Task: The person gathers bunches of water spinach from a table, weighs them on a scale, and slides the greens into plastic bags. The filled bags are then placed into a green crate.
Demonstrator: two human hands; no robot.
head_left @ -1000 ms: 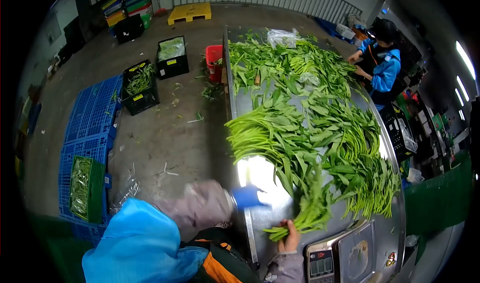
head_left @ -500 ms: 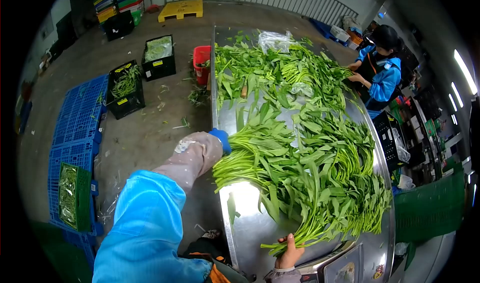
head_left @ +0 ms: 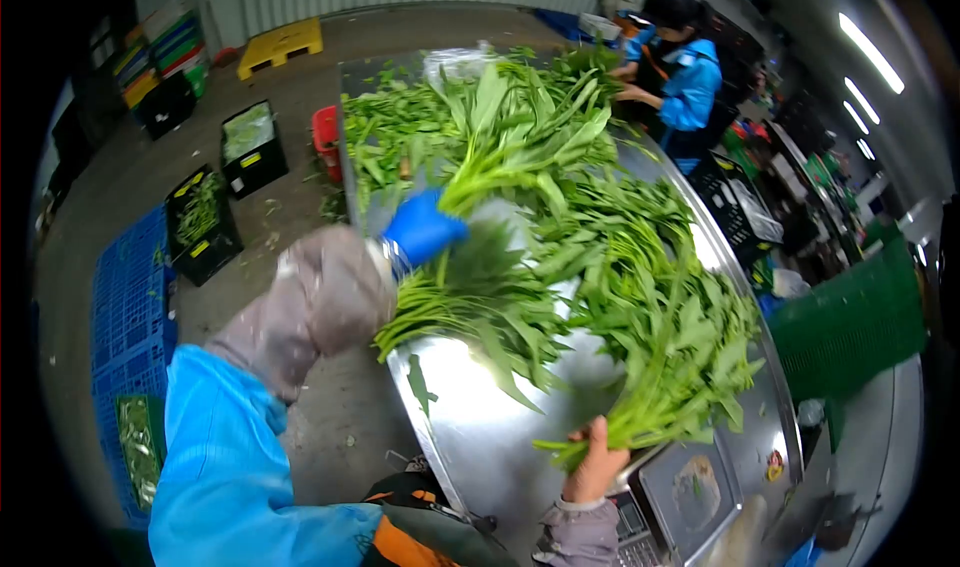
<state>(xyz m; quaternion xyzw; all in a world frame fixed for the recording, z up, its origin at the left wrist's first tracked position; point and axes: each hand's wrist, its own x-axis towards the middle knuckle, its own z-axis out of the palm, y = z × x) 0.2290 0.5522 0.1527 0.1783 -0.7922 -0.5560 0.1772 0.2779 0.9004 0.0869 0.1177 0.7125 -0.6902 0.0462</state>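
Observation:
My left hand (head_left: 425, 229), in a blue glove, grips the stems of a bunch of water spinach (head_left: 515, 145), raised with its leaves pointing away from me. Below that hand lies another heap of water spinach (head_left: 470, 302), stems toward the left edge of the steel table (head_left: 455, 407). At the near side, my bare right hand (head_left: 594, 464) is closed around the stem ends of a second bunch (head_left: 650, 407). Its leaves run into the large pile (head_left: 640, 257) on the table's right half, so where the bunch ends is hard to tell.
Beside my right hand is a scale (head_left: 690, 487) with a keypad. A co-worker (head_left: 680, 77) in blue handles greens at the far right corner. Black crates (head_left: 203, 225), a red bin (head_left: 327, 142) and blue pallets (head_left: 130, 337) stand on the left floor.
My left hand has moved inward from the table's left edge and now lifts a bunch. My right hand still holds stems, now a thicker bundle. The view has shifted.

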